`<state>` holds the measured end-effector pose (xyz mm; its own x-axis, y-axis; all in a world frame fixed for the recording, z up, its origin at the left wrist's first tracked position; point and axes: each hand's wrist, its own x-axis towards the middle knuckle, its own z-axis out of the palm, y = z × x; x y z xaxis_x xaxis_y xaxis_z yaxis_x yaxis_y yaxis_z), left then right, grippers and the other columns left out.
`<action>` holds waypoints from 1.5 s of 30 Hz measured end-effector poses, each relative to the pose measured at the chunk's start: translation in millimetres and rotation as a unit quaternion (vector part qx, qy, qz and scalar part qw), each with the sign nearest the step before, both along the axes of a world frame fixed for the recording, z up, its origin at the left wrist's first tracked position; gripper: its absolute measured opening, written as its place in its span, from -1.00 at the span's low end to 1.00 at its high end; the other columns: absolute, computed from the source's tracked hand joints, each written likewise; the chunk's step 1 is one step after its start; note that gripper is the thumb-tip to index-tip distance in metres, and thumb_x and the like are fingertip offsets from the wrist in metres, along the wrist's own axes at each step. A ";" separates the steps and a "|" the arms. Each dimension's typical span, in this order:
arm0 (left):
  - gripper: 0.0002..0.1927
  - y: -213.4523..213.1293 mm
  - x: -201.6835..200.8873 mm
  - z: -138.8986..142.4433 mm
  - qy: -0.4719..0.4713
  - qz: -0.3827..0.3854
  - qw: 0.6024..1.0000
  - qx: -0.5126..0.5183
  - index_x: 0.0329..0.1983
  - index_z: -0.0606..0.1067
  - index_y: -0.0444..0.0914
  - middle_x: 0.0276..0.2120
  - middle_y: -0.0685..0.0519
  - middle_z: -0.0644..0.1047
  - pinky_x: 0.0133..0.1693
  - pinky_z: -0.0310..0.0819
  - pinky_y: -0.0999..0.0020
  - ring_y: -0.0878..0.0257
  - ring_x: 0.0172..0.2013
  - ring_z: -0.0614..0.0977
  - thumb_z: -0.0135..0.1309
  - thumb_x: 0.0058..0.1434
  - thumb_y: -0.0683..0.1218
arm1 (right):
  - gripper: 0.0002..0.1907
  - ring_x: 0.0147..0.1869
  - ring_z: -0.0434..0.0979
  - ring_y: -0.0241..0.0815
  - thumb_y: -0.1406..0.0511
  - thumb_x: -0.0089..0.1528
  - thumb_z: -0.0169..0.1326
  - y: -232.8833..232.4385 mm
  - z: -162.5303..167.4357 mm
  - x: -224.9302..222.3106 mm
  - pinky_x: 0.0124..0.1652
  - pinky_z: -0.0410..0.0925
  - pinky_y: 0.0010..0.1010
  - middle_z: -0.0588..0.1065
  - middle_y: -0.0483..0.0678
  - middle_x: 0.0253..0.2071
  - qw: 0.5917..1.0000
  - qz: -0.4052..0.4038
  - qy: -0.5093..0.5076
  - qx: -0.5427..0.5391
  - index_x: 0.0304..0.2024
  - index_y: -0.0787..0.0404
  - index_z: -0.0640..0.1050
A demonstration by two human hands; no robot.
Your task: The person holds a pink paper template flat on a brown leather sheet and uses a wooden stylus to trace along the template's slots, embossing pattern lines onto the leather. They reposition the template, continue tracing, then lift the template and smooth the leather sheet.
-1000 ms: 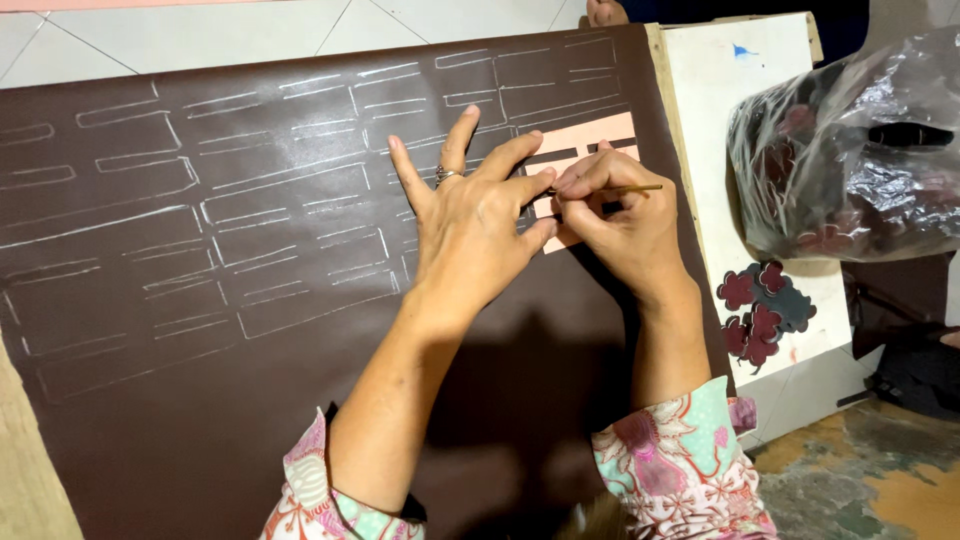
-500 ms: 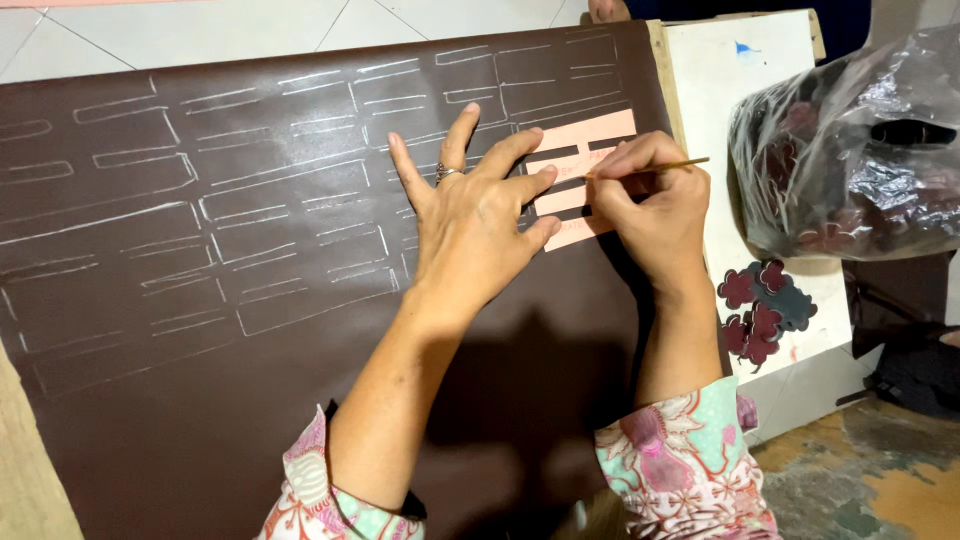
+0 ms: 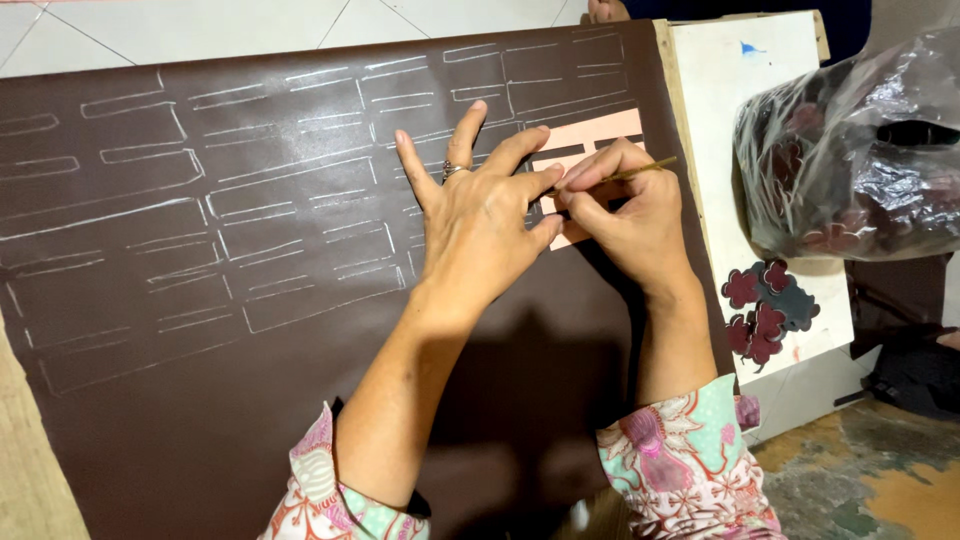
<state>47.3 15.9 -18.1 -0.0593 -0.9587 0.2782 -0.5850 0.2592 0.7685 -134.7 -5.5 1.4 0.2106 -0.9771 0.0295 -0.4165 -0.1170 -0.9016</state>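
Right hand (image 3: 625, 210) shifted, fingers pinching pen (image 3: 640, 172), left hand (image 3: 480, 225) flat hiding template (image 3: 590, 135), bagged pieces (image 3: 850, 150) nearby

Your brown sheet (image 3: 300, 400): matt, smooth, leather-like, chalky white lines | pink template (image 3: 600, 135): matt paper or card | board (image 3: 740, 150): white painted wood, scuffed | bag (image 3: 850, 150): glossy crinkled clear plastic | your sleeves (image 3: 690, 460): printed floral cloth | floor (image 3: 860, 480): rough, worn

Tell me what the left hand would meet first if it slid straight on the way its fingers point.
The left hand would likely cross more white outlines on the brown sheet, then the sheet's far edge.
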 end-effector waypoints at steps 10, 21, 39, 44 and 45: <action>-0.64 1.3 0.2 2.1 -0.002 -0.001 1.000 0.003 -0.14 0.71 -0.01 0.17 0.23 0.53 0.29 -0.64 -0.56 -0.07 0.42 0.17 0.41 -0.07 0.02 | -0.88 -0.18 0.62 -0.33 0.51 0.21 0.12 -1.7 -3.4 -5.0 -0.15 0.52 -0.51 0.58 -0.03 -0.24 0.998 -0.016 0.038 -0.056 -0.29 0.30 0.43; -0.35 1.6 1.5 3.0 -0.035 -0.027 0.999 0.019 0.05 0.62 -0.06 0.25 0.16 0.44 0.27 -0.64 -0.57 -0.10 0.42 0.12 0.43 -0.16 0.17 | -0.86 -0.11 0.63 -0.29 0.53 0.31 0.14 -8.4 -6.5 -32.1 -0.07 0.53 -0.50 0.59 0.02 -0.16 0.987 -0.077 -0.117 -0.076 -0.19 0.28 0.46; 0.07 -2.6 9.0 7.4 -0.054 0.014 0.997 0.050 0.30 0.36 -0.25 0.06 0.00 0.31 0.29 -0.47 -0.49 -0.03 0.22 0.25 0.49 -0.31 0.17 | -0.82 -0.26 0.50 -0.32 0.51 0.36 0.23 -26.7 -21.5 -61.9 -0.23 0.40 -0.57 0.58 0.06 -0.15 0.899 -0.270 -0.281 -0.200 -0.06 0.33 0.48; -0.12 -8.6 9.4 2.2 -0.022 0.049 0.997 0.056 0.07 0.45 -0.28 0.00 -0.03 0.32 0.24 -0.26 -0.38 -0.04 0.17 0.27 0.51 -0.30 0.15 | -0.82 -0.27 0.50 -0.32 0.50 0.36 0.23 -26.6 -19.8 -60.5 -0.25 0.39 -0.59 0.57 0.03 -0.18 0.900 -0.270 -0.275 -0.206 -0.07 0.33 0.48; -0.21 -8.8 9.9 -0.6 -0.013 0.054 0.997 0.044 0.01 0.46 -0.27 -0.02 -0.04 0.35 0.23 -0.24 -0.34 -0.06 0.15 0.30 0.51 -0.27 0.13 | -0.82 -0.28 0.49 -0.33 0.50 0.36 0.24 -26.4 -19.4 -60.1 -0.25 0.38 -0.59 0.56 0.02 -0.20 0.899 -0.271 -0.274 -0.207 -0.07 0.32 0.48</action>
<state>57.2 7.1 -18.7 0.0405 -0.9807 0.1915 -0.6254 0.1246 0.7703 -194.8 -31.9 -18.0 -0.4511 -0.8131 0.3680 -0.0199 -0.4031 -0.9149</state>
